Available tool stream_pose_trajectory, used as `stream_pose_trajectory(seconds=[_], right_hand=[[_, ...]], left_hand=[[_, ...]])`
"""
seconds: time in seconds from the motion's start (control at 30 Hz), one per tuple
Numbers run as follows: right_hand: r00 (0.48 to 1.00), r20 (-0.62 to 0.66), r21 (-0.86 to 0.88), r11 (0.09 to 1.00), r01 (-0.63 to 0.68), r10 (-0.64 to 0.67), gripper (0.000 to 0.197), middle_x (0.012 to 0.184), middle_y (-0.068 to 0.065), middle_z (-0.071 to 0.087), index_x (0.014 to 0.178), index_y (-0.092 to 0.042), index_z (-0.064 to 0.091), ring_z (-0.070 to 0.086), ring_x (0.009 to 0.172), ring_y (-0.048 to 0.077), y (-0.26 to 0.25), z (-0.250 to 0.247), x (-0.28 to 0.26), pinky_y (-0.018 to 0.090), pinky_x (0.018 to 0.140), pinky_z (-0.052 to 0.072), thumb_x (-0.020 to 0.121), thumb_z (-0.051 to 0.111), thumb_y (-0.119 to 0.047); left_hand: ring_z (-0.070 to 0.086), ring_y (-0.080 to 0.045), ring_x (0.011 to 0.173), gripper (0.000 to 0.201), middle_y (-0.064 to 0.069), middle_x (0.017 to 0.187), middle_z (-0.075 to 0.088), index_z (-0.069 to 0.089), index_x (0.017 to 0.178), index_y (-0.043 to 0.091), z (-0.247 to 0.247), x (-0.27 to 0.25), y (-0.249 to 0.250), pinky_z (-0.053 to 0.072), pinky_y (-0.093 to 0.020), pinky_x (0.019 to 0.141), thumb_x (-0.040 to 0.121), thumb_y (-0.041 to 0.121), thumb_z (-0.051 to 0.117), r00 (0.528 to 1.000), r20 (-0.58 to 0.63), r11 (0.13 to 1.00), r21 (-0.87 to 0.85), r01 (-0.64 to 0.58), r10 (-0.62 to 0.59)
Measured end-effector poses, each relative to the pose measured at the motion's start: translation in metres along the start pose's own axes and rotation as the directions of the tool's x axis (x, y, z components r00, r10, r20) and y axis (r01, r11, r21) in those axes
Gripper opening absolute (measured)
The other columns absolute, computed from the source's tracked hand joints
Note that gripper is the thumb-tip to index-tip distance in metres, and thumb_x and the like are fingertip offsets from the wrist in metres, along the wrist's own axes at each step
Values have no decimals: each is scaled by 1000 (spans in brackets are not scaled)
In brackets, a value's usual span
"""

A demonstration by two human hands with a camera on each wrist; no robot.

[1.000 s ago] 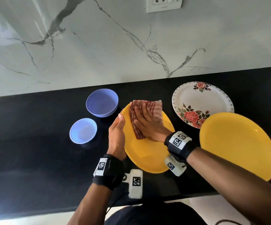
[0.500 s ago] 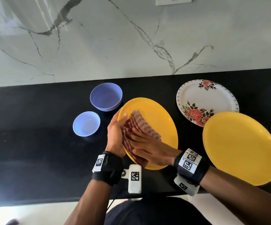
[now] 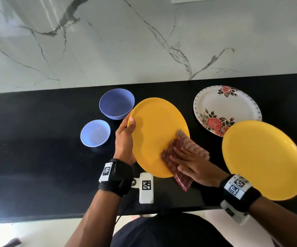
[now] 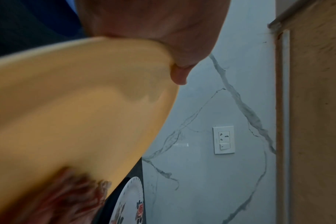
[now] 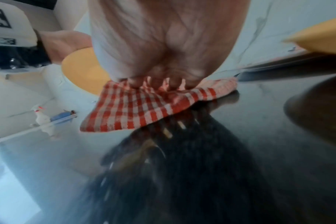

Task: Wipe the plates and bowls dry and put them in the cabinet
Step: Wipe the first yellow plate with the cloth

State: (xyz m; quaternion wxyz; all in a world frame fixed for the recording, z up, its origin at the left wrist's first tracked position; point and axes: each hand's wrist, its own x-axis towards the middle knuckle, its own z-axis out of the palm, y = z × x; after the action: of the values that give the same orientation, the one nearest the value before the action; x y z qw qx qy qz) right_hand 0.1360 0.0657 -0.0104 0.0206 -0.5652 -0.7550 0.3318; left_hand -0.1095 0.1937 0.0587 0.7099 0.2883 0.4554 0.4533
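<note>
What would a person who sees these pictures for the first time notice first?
Probably the yellow plate in the middle of the black counter: the left hand grips its left rim while the right hand presses a red checked cloth onto its near right edge. A second yellow plate overlaps a floral plate at the right, and two blue bowls stand at the left.

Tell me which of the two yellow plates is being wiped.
The yellow plate beside the blue bowls: the left hand grips its rim, and the checked cloth lies on it. The other lies untouched.

Left hand (image 3: 124, 139) grips the plate (image 3: 154, 125) rim, thumb on top. Right hand (image 3: 195, 166) flat, fingers spread, pressing the cloth (image 3: 179, 154).
</note>
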Motion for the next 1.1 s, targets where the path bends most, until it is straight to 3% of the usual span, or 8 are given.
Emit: stream_pose_trajectory(seconds=[0.1, 0.2, 0.33, 0.47, 0.6, 0.73, 0.9, 1.1], right_hand=[[984, -110, -180, 971, -156, 138, 63, 168, -7, -6, 159, -35, 1, -14, 152, 7, 4, -22, 16, 20, 116, -22, 101, 11, -58], [968, -125, -115, 966, -231, 216, 66, 168, -2, -11, 162, -27, 0, -19, 148, 10, 10, -42, 45, 34, 121, -10, 105, 11, -58], [980, -195, -159, 985, -71, 39, 99, 168, 21, 2, 160, -4, 14, -10, 154, 39, 4, -51, 86, 54, 126, -2, 91, -28, -62], [951, -308, -118, 992, -47, 9, 73, 170, 10, -3, 160, -13, -4, -17, 154, 19, -48, -58, 102, 37, 124, -18, 99, -11, -53], [890, -392, -249, 958, 140, -232, 55, 167, 15, 21, 160, -6, 16, 4, 157, 23, -83, -45, 100, 36, 126, -12, 111, 19, -32], [908, -307, -77, 958, 276, -286, 50, 168, 5, 22, 157, -13, 31, -2, 157, 14, -95, -25, 83, 42, 127, -5, 112, 28, -32], [907, -207, 13, 926, 378, -368, 42, 166, -4, 22, 151, -14, 46, -12, 151, -5, -82, -9, 55, 23, 123, -10, 110, 38, -22], [967, -19, 85, 964, 253, -253, 46, 165, -24, 9, 153, -44, 21, -8, 154, -1, -50, 7, 20, 29, 125, -6, 107, 19, -51]], left_hand=[[66, -32, 126, 37, -5, 135, 71, 61, 145, 23, 3, -3, -2, 48, -62, 109, 110, 29, 49, 1000, -9, 999, 22, 27, -26], [68, -31, 123, 37, -4, 132, 73, 61, 144, 22, 10, -9, -7, 51, -62, 106, 110, 29, 50, 999, 0, 999, 33, 40, -40], [69, -31, 121, 37, -5, 129, 74, 62, 143, 22, 17, -14, -4, 52, -61, 104, 108, 31, 53, 999, 20, 997, 58, 47, -48], [71, -32, 119, 41, -12, 124, 75, 67, 137, 15, 21, -16, -2, 57, -51, 100, 104, 37, 58, 999, 41, 998, 66, 9, -11], [76, -14, 101, 50, -4, 107, 80, 77, 113, 21, 24, -17, 0, 61, -21, 79, 106, 57, 43, 1000, -18, 987, 158, 10, -7], [61, -33, 133, 91, -9, 147, 62, 60, 145, 19, 13, -6, -4, 44, -53, 117, 89, 88, 38, 983, -13, 983, 20, 182, -182], [59, -47, 131, 80, -25, 142, 62, 56, 147, 10, 1, -3, -15, 39, -64, 116, 95, 70, 52, 920, 188, 903, -200, 379, -344], [59, -40, 134, 48, -6, 145, 64, 65, 139, 35, -8, 17, -26, 38, -66, 116, 98, 59, 56, 987, 5, 978, -134, 158, -159]])
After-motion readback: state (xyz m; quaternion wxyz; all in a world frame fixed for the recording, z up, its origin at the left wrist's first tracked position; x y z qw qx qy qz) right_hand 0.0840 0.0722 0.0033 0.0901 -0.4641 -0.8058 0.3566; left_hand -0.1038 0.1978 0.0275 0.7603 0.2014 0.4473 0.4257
